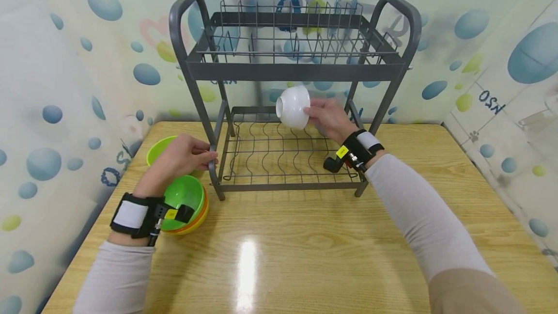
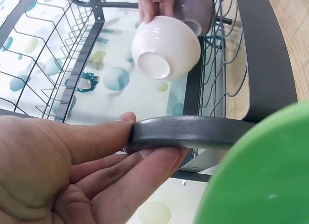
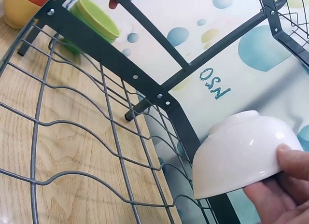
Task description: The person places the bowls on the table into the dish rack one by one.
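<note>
My right hand (image 1: 330, 119) pinches a small white bowl (image 1: 294, 107) by its rim, thumb on the outside. The bowl is tipped sideways between the two tiers of a dark grey dish rack (image 1: 296, 71), its foot facing left in the head view. At the rack's left end, my left hand (image 1: 183, 159) grips a side bar (image 2: 188, 131) between thumb and fingers. Behind the white bowl, a greyish see-through bowl (image 2: 195, 9) shows by the lower wire shelf (image 1: 283, 151), mostly hidden by the right hand in the head view.
Left of the rack, a green bowl (image 1: 185, 193) sits stacked in orange and yellow ones on the wooden table (image 1: 305, 251). A lime-green bowl (image 1: 159, 149) stands behind them, partly covered by the left hand. A patterned wall covering (image 1: 148, 74) rises close behind the rack.
</note>
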